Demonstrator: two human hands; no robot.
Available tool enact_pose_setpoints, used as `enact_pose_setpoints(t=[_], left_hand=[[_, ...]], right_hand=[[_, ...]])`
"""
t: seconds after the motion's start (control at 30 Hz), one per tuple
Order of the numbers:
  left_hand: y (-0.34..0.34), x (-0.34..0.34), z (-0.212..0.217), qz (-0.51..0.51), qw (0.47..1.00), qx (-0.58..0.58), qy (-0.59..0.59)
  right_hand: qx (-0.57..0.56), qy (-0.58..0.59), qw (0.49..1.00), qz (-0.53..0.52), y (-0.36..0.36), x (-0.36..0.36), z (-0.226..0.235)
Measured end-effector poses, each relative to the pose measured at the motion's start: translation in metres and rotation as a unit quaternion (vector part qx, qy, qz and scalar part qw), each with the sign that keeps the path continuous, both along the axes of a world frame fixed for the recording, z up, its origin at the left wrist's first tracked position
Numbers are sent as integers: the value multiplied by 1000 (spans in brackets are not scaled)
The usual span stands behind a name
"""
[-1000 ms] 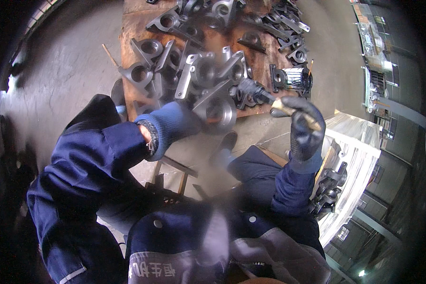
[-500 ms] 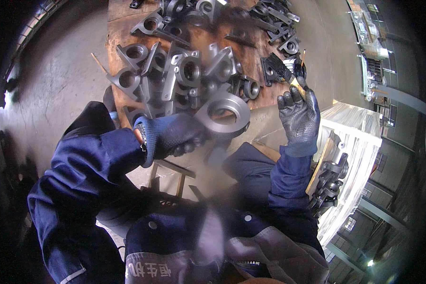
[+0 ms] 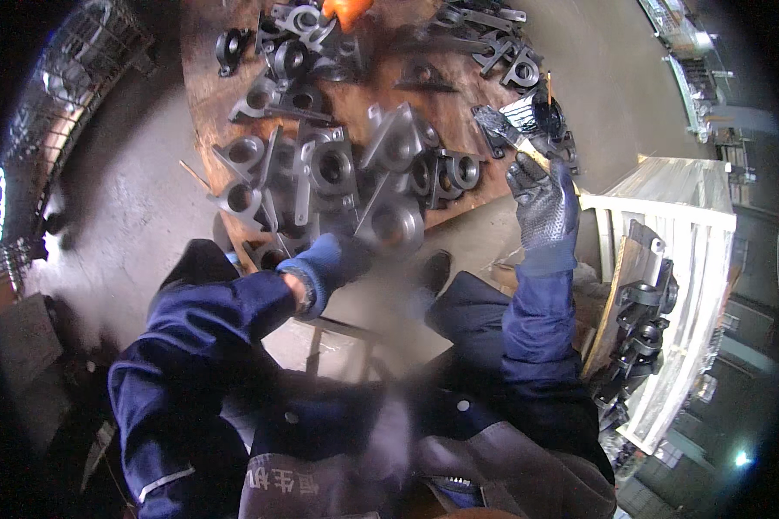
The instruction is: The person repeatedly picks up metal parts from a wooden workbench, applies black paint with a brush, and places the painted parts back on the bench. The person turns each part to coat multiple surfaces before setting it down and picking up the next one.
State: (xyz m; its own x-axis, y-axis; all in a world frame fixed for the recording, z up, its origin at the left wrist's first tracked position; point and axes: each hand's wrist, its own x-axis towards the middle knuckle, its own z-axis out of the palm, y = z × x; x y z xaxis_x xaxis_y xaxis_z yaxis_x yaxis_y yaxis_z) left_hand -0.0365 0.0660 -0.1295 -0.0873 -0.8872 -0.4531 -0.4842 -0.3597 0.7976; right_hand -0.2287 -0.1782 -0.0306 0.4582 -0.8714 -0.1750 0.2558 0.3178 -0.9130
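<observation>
My left hand [image 3: 333, 264], in a dark-palmed glove with a blue cuff, is closed on the lower edge of a grey metal bracket [image 3: 394, 227] with a round hole, at the table's near edge. Haze blurs the fingers and this part. Raised on the right, my right hand [image 3: 545, 212], in a black-coated glove, is closed round the pale handle of a paintbrush [image 3: 530, 154]. The dark bristles are beside a paint can [image 3: 532, 112] with a striped side. A thin stick rises from the can.
Several similar grey brackets [image 3: 329, 169] crowd the brown tabletop [image 3: 389, 91]. An orange object [image 3: 346, 10] lies at its far edge. To my right stands a white slatted crate [image 3: 666, 212], with dark metal parts [image 3: 645, 337] by it. A small stool frame [image 3: 320, 337] is below my left hand.
My left hand has carried the bracket away from me, toward the brackets on the table. The paintbrush stays in my right hand near the can. The view has shifted, showing the orange object.
</observation>
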Motion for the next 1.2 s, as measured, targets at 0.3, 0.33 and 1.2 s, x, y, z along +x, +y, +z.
enact_pose_setpoints(t=[0.3, 0.33, 1.2], left_hand=[[-111, 11, -30, -40, 973, -126, -189], [-129, 13, -29, -31, 974, -103, -201], [-293, 111, -91, 63, 909, -17, -412]], right_hand=[[-91, 38, 989, -109, 0, 5, 12], [-90, 40, 987, -127, -1, 4, 13], [-70, 81, 972, -210, 2, -2, 35]])
